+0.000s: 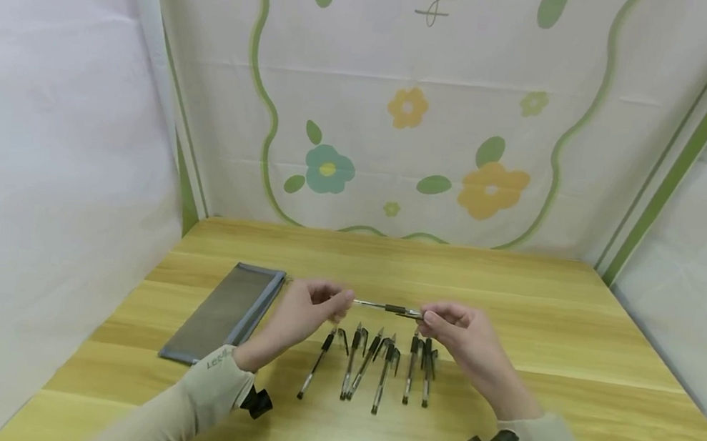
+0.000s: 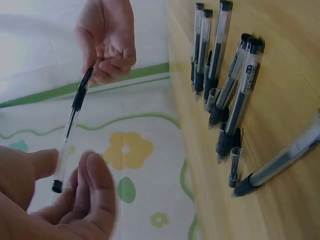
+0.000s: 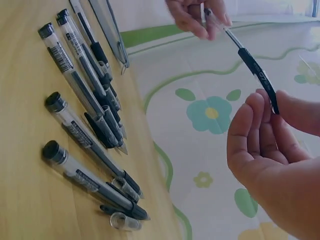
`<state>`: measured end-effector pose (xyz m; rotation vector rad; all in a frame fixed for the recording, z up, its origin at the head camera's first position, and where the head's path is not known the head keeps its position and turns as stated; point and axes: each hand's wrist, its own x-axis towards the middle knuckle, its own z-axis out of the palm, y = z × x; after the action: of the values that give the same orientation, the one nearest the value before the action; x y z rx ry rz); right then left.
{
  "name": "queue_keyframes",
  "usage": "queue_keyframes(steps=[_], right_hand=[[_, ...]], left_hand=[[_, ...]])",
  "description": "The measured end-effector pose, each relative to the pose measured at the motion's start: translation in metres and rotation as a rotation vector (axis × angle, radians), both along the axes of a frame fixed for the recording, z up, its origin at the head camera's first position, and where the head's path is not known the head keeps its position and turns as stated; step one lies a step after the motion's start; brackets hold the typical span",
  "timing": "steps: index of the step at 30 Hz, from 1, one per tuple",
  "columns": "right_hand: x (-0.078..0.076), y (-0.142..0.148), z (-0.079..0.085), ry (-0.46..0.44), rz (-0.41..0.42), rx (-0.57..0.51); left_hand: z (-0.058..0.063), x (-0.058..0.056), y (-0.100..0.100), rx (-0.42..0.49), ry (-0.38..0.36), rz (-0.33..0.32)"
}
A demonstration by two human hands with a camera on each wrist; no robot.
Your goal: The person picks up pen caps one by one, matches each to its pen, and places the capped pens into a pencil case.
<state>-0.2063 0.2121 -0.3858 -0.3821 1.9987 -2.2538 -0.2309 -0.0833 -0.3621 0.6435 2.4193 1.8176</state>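
Observation:
A clear-barrelled gel pen with a black grip is held up level between both hands above the table. My left hand has thumb and fingers around its barrel end, where a black end plug shows in the left wrist view. My right hand pinches the other end, beside the black clip. Below them, several similar pens lie in a row with their points facing away from me. Loose clear caps with black clips, such as this cap, lie beside the pens' tips.
To the left of the row lies a flat grey zip pouch with a blue-grey edge. The wooden table meets a hanging white cloth printed with flowers at the back. More pale cloth hangs at both sides.

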Motion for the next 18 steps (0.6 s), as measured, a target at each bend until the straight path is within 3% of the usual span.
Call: queue_keyframes(steps=[3,6,9,12,18], right_hand=[[0.005,-0.001,-0.001,0.041,-0.059,0.090],[0.010,0.000,0.000,0.068,-0.131,0.191],[0.016,0.004,0.000,0.084,-0.151,0.236],[0.017,0.009,-0.001,0.104,-0.117,0.264],[0.017,0.021,-0.005,0.099,-0.059,0.275]], left_hand=[[-0.007,0.004,0.002,-0.021,-0.066,0.049],[-0.014,0.009,0.002,0.030,-0.128,0.068],[-0.017,0.016,0.003,0.131,-0.178,0.032],[-0.018,0.021,0.002,0.216,-0.226,-0.020],[-0.029,0.024,0.002,0.297,-0.251,-0.090]])
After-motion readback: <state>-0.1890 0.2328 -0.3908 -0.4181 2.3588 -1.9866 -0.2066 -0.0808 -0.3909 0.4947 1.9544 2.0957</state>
